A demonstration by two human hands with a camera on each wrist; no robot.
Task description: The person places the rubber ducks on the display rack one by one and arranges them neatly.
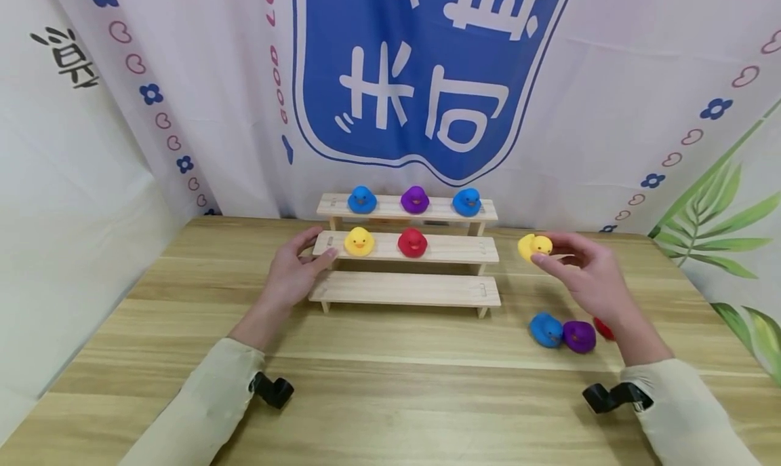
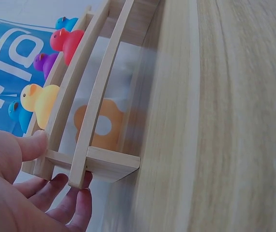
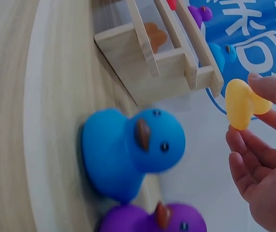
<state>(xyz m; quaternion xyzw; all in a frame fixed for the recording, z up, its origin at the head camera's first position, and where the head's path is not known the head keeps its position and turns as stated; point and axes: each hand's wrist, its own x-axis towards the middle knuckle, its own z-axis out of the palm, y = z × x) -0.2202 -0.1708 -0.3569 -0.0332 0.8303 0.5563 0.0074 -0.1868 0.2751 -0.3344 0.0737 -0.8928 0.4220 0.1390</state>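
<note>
Our right hand (image 1: 588, 273) pinches a yellow duck (image 1: 526, 248), axis near-horizontal, head rightward; left hand (image 1: 293, 269) grips rack (image 1: 404, 289); upper-left lettering (image 1: 277, 76): “GOOD LU”.

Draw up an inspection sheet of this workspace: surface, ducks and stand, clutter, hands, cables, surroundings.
Surface: wood-grain table.
Stand: three-tier wooden stand, upright on the table.
Top tier: left blue duck, top purple duck, right blue duck.
Middle tier: shelf yellow duck, red duck.
Table, right of stand: loose blue duck, loose purple duck, red item partly hidden by the right arm.
Clutter: nothing seen.
Left hand: grips the stand's left end.
Right hand: holds another yellow duck above the table.
Cables: nothing seen.
Surroundings: printed curtain behind; leaf print at right.
</note>
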